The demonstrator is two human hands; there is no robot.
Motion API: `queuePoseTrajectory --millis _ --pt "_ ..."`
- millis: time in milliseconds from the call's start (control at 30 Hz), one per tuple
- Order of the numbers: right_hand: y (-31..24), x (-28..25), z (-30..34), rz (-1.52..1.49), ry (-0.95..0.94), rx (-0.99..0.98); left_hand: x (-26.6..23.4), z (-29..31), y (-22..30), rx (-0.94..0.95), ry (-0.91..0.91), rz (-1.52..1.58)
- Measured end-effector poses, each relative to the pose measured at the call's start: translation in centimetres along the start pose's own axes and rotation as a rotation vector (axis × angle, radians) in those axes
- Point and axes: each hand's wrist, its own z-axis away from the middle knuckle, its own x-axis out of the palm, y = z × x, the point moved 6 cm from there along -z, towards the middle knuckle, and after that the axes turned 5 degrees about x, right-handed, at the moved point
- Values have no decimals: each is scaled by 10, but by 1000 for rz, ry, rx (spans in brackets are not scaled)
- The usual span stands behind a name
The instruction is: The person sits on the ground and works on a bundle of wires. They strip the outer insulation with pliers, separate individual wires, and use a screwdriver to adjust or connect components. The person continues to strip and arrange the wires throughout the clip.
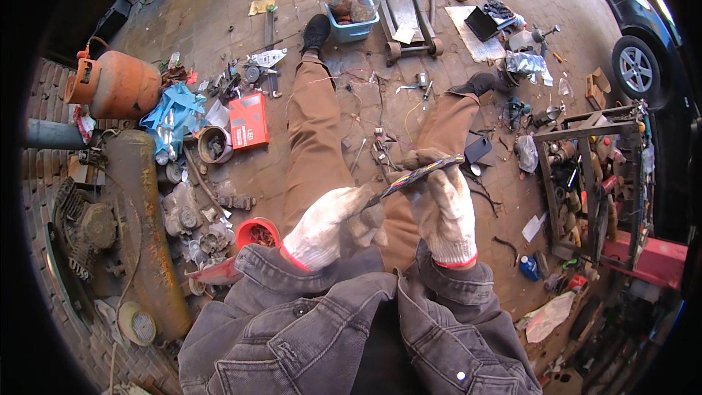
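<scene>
A bundle of coloured wires point(411, 178), partly wrapped in dark covering, slants up to the right between my hands, above my brown-trousered legs. My left hand point(329, 225), in a soiled white knit glove with a red cuff edge, is closed round the bundle's lower left end. In a matching glove, my right hand point(444, 212) grips the upper right end, its fingers curled and partly hidden behind the wires. Below and beyond the bundle, a small connector with thin leads point(380, 148) lies on the paving. A black phone-like slab point(477, 149) rests to the right of my right hand.
At left are an orange gas cylinder point(126, 84), a rusty long tank point(146, 227), a red box point(248, 121) and a red bucket point(257, 228). Ahead stand a blue basin point(352, 30) and floor jack point(401, 11). A cluttered metal rack point(585, 132) and a car point(636, 36) are at right.
</scene>
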Motion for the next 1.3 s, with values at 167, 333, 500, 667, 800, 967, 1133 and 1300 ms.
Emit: queuePoseTrajectory --millis 167,333,500,667,800,967,1133,1300 --pt "-1 5 2 268 91 -222 3 -1 7 1 -47 -151" --pt "2 -10 -3 115 93 -172 7 0 22 142 14 -265" --pt "5 -18 -3 2 140 -131 25 3 44 585 69 -1117" --pt "-3 -10 1 -90 193 -221 40 12 54 1021 213 -1783" --pt "-12 -3 -1 -110 247 -180 27 3 48 631 57 -1334" --pt "-27 9 -4 302 265 -228 5 11 26 -68 -16 -253" --pt "-24 16 -15 627 252 -388 3 9 19 -45 -182 69" --pt "-17 9 -19 644 292 -371 7 7 10 38 -387 283"
